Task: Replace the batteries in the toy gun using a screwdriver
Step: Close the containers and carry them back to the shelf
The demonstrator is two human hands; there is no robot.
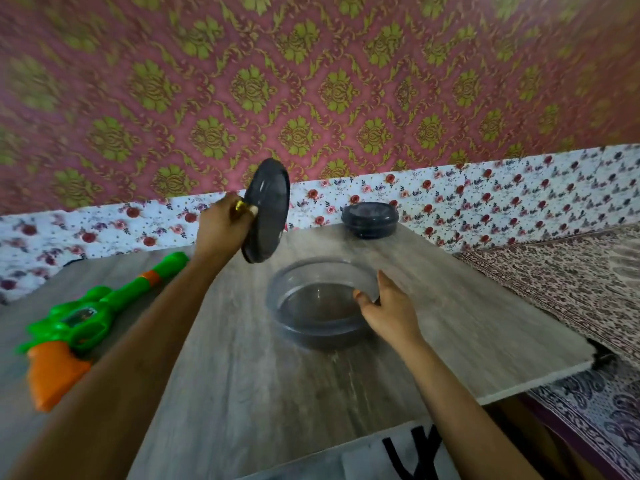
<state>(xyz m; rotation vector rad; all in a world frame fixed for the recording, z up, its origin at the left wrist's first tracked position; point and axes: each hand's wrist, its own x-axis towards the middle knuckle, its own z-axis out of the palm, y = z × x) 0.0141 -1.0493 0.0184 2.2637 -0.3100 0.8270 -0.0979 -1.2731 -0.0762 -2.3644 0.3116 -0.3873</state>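
Observation:
A green and orange toy gun (86, 315) lies on the left of the grey wooden table (277, 386), muzzle pointing away. My left hand (225, 226) holds a dark round lid (268, 211) tilted upright in the air above the table. An open clear round container (320, 303) with a dark base sits mid-table. My right hand (388, 310) grips its near right rim, thumb inside the rim. The container looks empty, though blur hides detail. No screwdriver or batteries are in sight.
A second dark round container (370, 219) with its lid on stands at the table's far edge. A patterned cloth (561, 282) covers the surface to the right. Floral wall covering runs behind the table. A white sheet with black marks (398, 455) lies at the near edge.

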